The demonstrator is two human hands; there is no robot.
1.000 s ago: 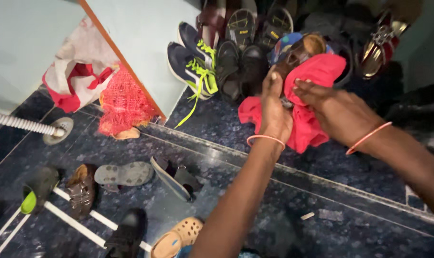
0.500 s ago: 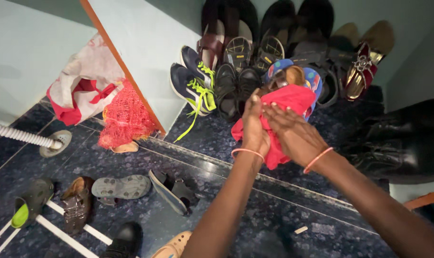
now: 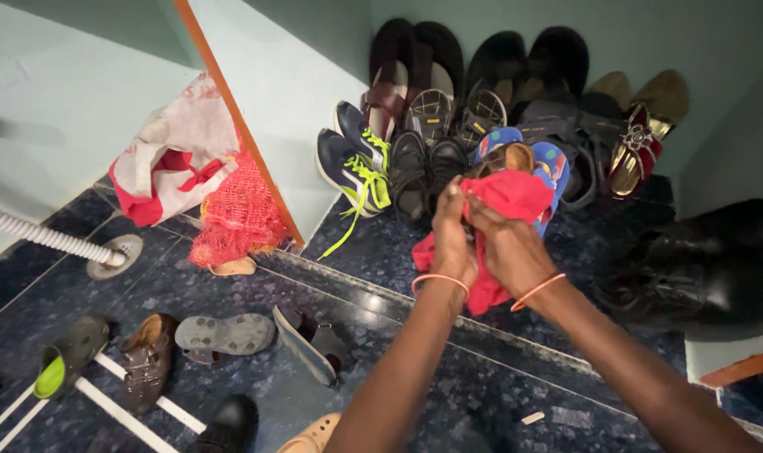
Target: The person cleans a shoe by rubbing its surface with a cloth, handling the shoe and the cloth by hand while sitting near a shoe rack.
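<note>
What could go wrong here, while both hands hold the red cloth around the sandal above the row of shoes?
1. The sandal is mostly wrapped in the red cloth between the left hand and right hand; a loose grip may let it fall on the blue slippers below.
2. The hanging cloth end may drag over the dark floor.

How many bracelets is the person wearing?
2: one thin orange bracelet on the left wrist, one thin orange bracelet on the right wrist. Both hands grip a red cloth, which might hide more.
</note>
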